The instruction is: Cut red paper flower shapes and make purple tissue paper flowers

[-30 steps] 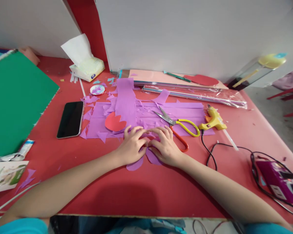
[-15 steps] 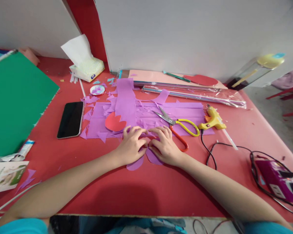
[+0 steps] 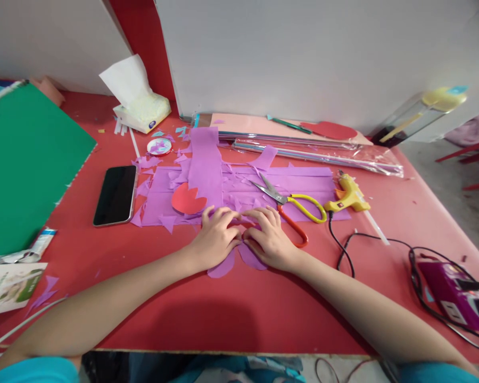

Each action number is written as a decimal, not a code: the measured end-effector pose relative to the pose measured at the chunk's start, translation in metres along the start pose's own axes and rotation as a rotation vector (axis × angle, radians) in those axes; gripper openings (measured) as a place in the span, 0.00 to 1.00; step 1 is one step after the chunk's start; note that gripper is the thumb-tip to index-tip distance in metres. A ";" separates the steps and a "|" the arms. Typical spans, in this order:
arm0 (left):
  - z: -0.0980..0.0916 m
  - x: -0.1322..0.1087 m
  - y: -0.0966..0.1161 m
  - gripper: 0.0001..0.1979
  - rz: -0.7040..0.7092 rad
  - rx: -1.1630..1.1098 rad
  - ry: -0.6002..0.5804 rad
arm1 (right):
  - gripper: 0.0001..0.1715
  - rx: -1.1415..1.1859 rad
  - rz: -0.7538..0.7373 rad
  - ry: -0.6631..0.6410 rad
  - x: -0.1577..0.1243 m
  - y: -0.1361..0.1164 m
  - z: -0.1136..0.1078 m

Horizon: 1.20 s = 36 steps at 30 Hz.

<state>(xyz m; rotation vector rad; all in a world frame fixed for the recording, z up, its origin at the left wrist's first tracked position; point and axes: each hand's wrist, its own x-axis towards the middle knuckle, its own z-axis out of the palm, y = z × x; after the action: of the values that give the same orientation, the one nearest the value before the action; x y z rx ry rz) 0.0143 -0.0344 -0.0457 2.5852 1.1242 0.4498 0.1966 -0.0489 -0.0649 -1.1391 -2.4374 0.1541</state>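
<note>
Both hands rest on the red worktop (image 3: 239, 314) at its middle, somewhat nearer the front edge than the back.

**Hands.** The left hand (image 3: 214, 240) and right hand (image 3: 269, 240) lie palm down, side by side, with the fingertips meeting. Neither hand closes round anything. The fingers are extended, slightly curved, and bear down on the purple cut-outs (image 3: 222, 267). A flat press of this kind appears meant to pin thin paper against the surface so that it neither slides nor curls.

**Held item.** The purple cut-outs lie under both palms. Two rounded lobes show below the wrists, one per hand, touching or nearly touching at the centre line. The part under the fingers is hidden.

**Surroundings.**
- Purple sheet (image 3: 303, 183): flat, just behind the fingertips, strewn with offcuts.
- Red cut-out (image 3: 187, 201): on the sheet, near the left fingers.
- Scissors (image 3: 293, 210): blades apart, handles just beside the right hand, probably kept there for quick reach.
- Glue gun (image 3: 348, 196): towards the right edge, nozzle pointing away from the paper; its cable (image 3: 339, 244) runs towards the front right corner.
- Phone (image 3: 116, 194): face up, left of the sheet.
- Green board (image 3: 24, 159): along the left edge.
- Tissue pack (image 3: 141, 109): at the back left.
</note>
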 end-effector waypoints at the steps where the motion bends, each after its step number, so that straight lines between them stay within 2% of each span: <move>1: 0.000 0.000 0.000 0.07 0.002 -0.002 0.001 | 0.07 0.000 -0.002 0.002 0.000 0.000 0.000; 7: 0.002 -0.001 0.002 0.09 0.020 0.006 0.004 | 0.07 -0.006 -0.007 0.001 -0.001 0.000 0.001; 15: 0.003 0.000 -0.002 0.04 -0.028 -0.039 0.009 | 0.07 -0.021 -0.013 0.008 -0.002 0.001 0.003; 29: 0.005 -0.001 -0.001 0.08 0.017 -0.019 0.033 | 0.06 0.025 0.001 -0.003 0.001 0.002 0.001; 32: 0.005 0.000 0.001 0.11 0.035 -0.009 0.044 | 0.04 0.106 0.014 0.029 -0.001 0.002 0.000; 36: 0.005 0.000 0.000 0.10 0.046 -0.008 0.064 | 0.03 0.261 0.104 0.139 -0.002 0.004 -0.003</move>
<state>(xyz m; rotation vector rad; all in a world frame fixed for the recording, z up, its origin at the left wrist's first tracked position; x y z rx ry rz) 0.0161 -0.0354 -0.0500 2.6115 1.0837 0.5502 0.2018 -0.0478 -0.0639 -1.1194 -2.1629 0.3990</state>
